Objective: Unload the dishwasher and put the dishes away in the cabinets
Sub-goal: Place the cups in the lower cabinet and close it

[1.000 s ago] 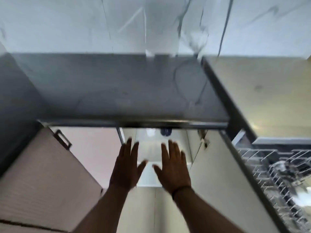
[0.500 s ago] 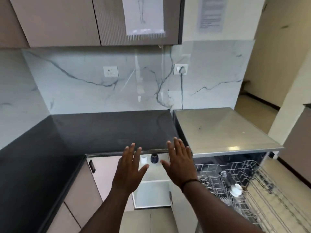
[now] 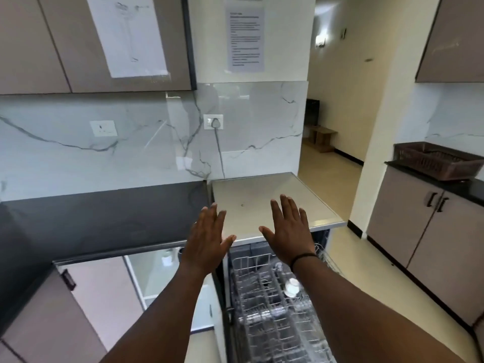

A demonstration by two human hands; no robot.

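Both hands raised, palms down, fingers straight and spread, holding nothing. Left hand [image 3: 207,235] hovers over the seam where the dark countertop [image 3: 99,218] meets the dishwasher [image 3: 272,203]. Right hand [image 3: 289,229] hovers above the dishwasher's pale top, near its front edge; a dark band circles that wrist. The hands are apart, thumbs pointing toward each other.

Dishwasher stands open. Its wire rack [image 3: 262,310] is pulled out below and in front of the right hand, partly hidden by the right forearm. One small white dish [image 3: 291,285] sits in the rack, just below the right wrist, not touched by either hand. Other items in the rack are too blurred to name.

Left of the dishwasher, under the countertop, a lower cabinet [image 3: 167,279] is open, below the left hand; small items on its shelf, unclear which. Its door [image 3: 104,292] swings out leftward.

Above the dishwasher: marble backsplash with a wall socket [image 3: 213,121], cord plugged in. A printed notice [image 3: 245,39] higher on the wall. Well right of the dishwasher, a brown basket [image 3: 434,159] sits on another counter.
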